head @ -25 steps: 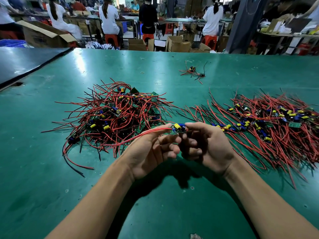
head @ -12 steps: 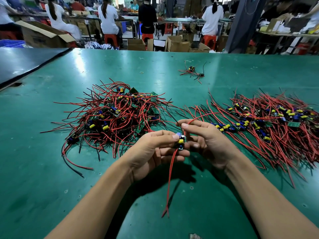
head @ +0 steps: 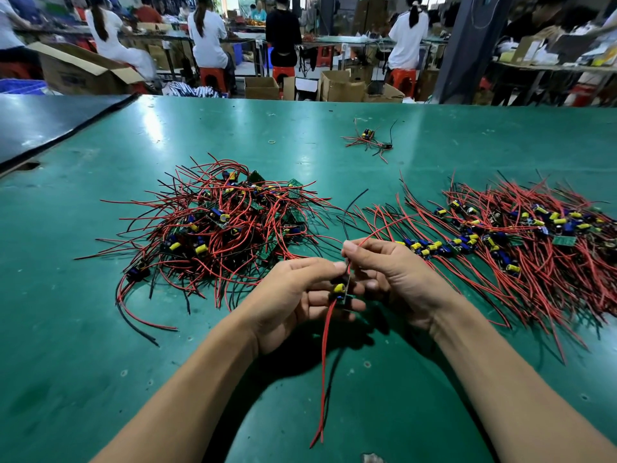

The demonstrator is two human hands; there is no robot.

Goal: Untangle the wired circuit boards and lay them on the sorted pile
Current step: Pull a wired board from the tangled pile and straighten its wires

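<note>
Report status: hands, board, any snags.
Left hand shut on circuit board. Right hand pinching its upper wires. Lower red wires hang free; sorted pile sits right, unobstructed.

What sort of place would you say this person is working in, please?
Most likely an electronics assembly workshop: a green worktable heaped with wired circuit boards, seated workers at benches behind, and open cardboard boxes on the floor.

The small green circuit board (head: pixel 344 290) is mostly covered by the fingers (head: pixel 329 289) of both hands. The sorted pile of red-wired boards (head: pixel 534 248) is cut off by the right edge. The far workers are blurred.
</note>
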